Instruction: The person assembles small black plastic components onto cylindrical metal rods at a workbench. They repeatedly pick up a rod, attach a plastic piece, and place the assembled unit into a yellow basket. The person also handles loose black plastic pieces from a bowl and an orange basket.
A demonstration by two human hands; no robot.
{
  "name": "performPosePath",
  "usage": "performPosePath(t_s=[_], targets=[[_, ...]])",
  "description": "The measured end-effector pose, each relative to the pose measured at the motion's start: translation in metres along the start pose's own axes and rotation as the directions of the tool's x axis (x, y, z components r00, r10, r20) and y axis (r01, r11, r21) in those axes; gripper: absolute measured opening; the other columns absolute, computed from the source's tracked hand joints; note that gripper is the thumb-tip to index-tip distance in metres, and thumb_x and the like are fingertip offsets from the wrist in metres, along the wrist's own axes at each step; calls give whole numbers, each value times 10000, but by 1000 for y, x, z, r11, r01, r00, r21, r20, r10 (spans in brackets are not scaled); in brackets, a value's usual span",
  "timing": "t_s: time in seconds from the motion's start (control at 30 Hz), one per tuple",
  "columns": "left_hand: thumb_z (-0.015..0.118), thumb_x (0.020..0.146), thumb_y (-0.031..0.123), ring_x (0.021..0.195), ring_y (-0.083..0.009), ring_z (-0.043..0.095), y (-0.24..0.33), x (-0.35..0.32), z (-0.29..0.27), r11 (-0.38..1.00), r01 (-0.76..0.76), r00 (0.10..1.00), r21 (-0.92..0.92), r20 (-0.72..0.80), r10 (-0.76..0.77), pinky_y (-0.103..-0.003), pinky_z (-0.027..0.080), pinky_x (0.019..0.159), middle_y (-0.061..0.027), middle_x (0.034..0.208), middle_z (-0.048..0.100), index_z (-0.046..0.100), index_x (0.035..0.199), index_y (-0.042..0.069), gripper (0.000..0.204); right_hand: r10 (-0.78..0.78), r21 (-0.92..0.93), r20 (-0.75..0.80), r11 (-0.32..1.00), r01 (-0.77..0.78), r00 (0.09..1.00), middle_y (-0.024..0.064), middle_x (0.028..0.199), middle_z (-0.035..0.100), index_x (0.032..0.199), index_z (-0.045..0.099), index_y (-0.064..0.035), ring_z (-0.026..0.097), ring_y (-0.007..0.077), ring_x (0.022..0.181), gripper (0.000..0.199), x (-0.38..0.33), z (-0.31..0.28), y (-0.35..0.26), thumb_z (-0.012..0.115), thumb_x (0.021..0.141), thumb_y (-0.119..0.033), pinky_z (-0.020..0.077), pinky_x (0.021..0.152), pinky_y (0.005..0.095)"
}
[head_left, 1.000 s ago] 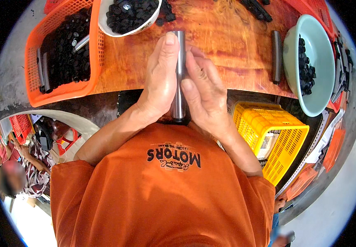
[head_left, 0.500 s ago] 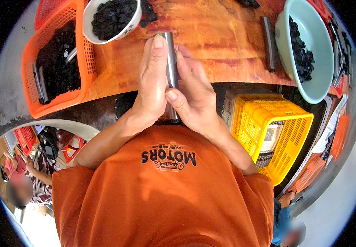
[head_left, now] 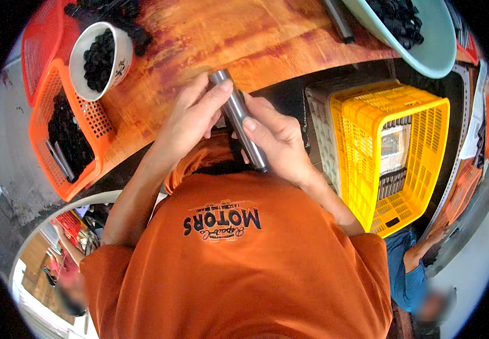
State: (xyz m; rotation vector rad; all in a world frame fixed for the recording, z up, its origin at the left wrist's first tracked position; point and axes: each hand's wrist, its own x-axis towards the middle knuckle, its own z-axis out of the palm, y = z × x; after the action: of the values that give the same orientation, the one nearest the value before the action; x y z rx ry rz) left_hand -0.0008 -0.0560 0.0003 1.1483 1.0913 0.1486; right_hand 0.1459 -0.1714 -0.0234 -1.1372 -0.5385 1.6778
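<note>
I hold a silver metal tube (head_left: pixel 236 106) in front of my chest, just off the near edge of the wooden table. It slants, with its far end leaning left and a dark end piece showing at its near right end. My left hand (head_left: pixel 195 113) grips the far part, thumb lying along the top. My right hand (head_left: pixel 279 137) closes round the near part, its thumb pressed on the side. Some fingers of both hands are hidden behind the tube.
The wooden table (head_left: pixel 199 39) bears a white bowl (head_left: pixel 121 63) and a pale blue basin (head_left: pixel 438 56), both with small black parts, and a dark tube (head_left: pixel 339 22). Left stands an orange basket (head_left: pixel 94 116). Right, a yellow crate (head_left: pixel 363 113) holds tubes. A co-worker's arm (head_left: pixel 417 257) shows lower right.
The tube has gone from nearly upright in the picture to slanting left at its far end. My left fingers now wrap it instead of lying flat. The whole view has shifted.
</note>
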Motion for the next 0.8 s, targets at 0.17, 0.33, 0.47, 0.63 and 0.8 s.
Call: performPosePath(t_s=[0.17,0.33,0.47,0.63,0.8], targets=[[540,957,342,489,-60,470,-8,14,6,995,42,999,-92,-8,-43,-191,385,427,-9,653,511,555,950,29,314,-81,-39,-67,996,78,994,50,957,524,1314,520,-6,528,98,811,387,9,-9,11,550,967,-175,474,701,228],[538,953,375,474,-74,506,-4,22,9,998,1,998,66,-68,3,-190,413,425,-36,654,555,556,939,13,363,-4,6,-123,1000,4,992,41,910,533,1301,544,-32,526,121,783,368,15,-12,7,565,958,-165,468,703,251],[551,936,411,483,-90,530,4,25,8,989,71,994,133,-95,-59,-201,436,435,-65,660,573,549,923,-6,418,-161,-133,-168,981,140,973,48,846,542,1263,576,-38,524,124,757,340,23,-13,18,587,940,-148,466,636,252],[558,925,436,496,-95,539,7,28,13,980,111,987,166,-135,-89,-201,443,442,-71,666,579,548,923,-5,441,-224,-189,-304,967,172,926,77,772,573,1052,541,18,558,139,667,238,25,-11,26,622,919,-162,474,579,274],[581,914,440,512,-93,542,13,28,18,983,99,986,157,-150,-76,-203,446,447,-70,673,581,550,941,-4,446,-11,-103,-278,994,-18,961,124,695,619,950,486,34,627,175,548,327,20,-9,10,631,917,-258,491,486,331]])
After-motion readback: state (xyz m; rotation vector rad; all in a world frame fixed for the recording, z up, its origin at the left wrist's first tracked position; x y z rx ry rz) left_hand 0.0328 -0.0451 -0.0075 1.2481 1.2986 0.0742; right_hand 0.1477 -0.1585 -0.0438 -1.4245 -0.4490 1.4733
